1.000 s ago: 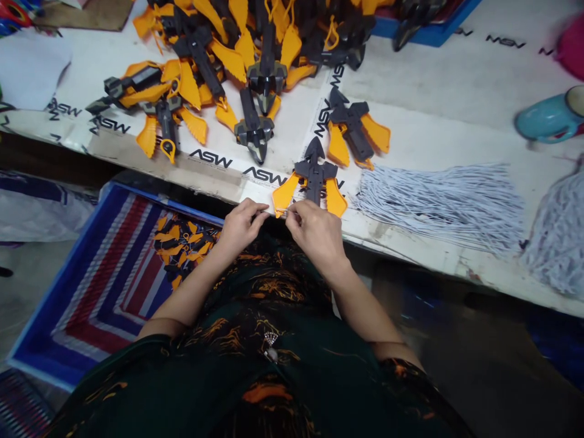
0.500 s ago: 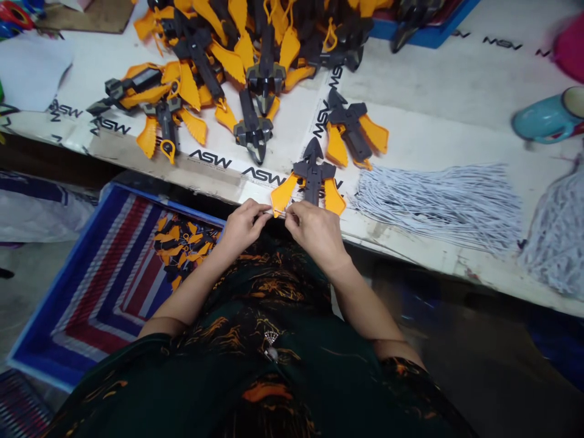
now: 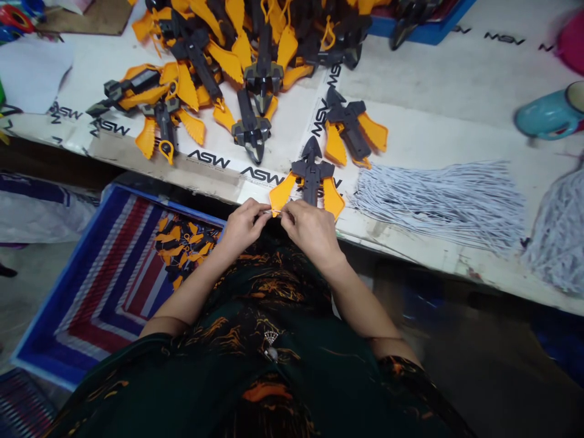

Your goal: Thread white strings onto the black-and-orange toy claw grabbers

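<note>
A black toy with orange wings lies at the table's front edge, its pointed end facing away from me. At the tip of its left orange wing, my left hand pinches a thin white string. My right hand is closed on the same string from the other side, partly over the toy's near end. Only a short bit of string shows between the fingertips. Just behind is a similar toy. To the right lies a bundle of white strings.
A heap of black and orange toys covers the back left. A blue tray sits behind, a teal mug at the right, beside more strings. Below the table, a striped-lined blue crate holds small orange and black pieces.
My right hand has moved slightly left, closer to my left fingertips at the wing tip. My left hand keeps its pinch in nearly the same place.
</note>
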A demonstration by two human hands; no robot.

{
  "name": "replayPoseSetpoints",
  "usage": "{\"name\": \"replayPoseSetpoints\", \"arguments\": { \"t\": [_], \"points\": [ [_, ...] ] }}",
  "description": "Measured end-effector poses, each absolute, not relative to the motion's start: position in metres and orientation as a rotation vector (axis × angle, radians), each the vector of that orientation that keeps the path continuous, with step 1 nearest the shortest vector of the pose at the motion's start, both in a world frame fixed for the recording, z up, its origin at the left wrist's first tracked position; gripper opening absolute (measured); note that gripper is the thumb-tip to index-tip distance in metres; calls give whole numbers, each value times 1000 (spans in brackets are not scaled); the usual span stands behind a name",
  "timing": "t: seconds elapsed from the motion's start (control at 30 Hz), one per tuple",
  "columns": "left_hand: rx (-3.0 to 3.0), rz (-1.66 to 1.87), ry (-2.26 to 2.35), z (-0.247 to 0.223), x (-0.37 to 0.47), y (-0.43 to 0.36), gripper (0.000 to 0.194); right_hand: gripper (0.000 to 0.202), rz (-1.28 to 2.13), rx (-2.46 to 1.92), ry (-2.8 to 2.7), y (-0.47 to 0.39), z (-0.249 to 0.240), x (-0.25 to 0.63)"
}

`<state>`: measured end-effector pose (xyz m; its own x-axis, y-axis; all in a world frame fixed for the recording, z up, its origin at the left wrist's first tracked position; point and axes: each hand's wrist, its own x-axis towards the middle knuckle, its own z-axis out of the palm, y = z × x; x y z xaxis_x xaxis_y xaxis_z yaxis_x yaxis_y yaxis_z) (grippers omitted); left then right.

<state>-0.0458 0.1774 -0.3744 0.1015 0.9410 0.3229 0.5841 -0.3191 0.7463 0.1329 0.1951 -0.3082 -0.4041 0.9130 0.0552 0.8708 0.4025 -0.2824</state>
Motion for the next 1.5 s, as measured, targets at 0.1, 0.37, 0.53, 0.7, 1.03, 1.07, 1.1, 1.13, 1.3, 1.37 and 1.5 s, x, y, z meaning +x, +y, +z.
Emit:
{"name": "replayPoseSetpoints", "arguments": {
  "t": [0.1, 0.37, 0.53, 0.7, 1.03, 1.07, 1.1, 1.13, 1.3, 1.37, 1.5],
  "points": [
    [1974, 1075, 1509, -375, -46, 178, 17, 28, 334, -1567, -2456, 197, -312, 129],
    [2048, 919, 1561, -366, -43, 181, 17, 32, 313, -1437, -2511, 195, -320, 134],
    [1983, 968, 1396, -352, -77, 180, 18, 26, 301, -1510, -2470, 190, -321, 130],
    [1592, 1133, 1381, -337, -124, 164, 26, 24, 314, -1532, -2433, 190, -321, 132],
    [1139, 1100, 1082, -325, -71, 148, 38, 23, 984, -919, -1879, 174, -329, 110],
    [1128, 1154, 1087, -328, -65, 149, 40, 21, 1040, -965, -1765, 171, -331, 108],
    [1150, 1213, 1115, -330, -59, 151, 40, 21, 1108, -1008, -1657, 169, -333, 107],
    [1212, 1272, 1163, -331, -55, 152, 37, 21, 1186, -1037, -1556, 168, -334, 106],
    [2001, 1330, 1442, -332, -51, 159, 15, 36, 1566, -1015, -1285, 170, -335, 114],
    [2298, 1197, 1438, -332, -57, 163, 12, 39, 1673, -1019, -1240, 173, -334, 119],
    [2613, 1132, 1240, -338, -67, 170, 17, 40, 1784, -1021, -1144, 178, -333, 126]
  ]
}}
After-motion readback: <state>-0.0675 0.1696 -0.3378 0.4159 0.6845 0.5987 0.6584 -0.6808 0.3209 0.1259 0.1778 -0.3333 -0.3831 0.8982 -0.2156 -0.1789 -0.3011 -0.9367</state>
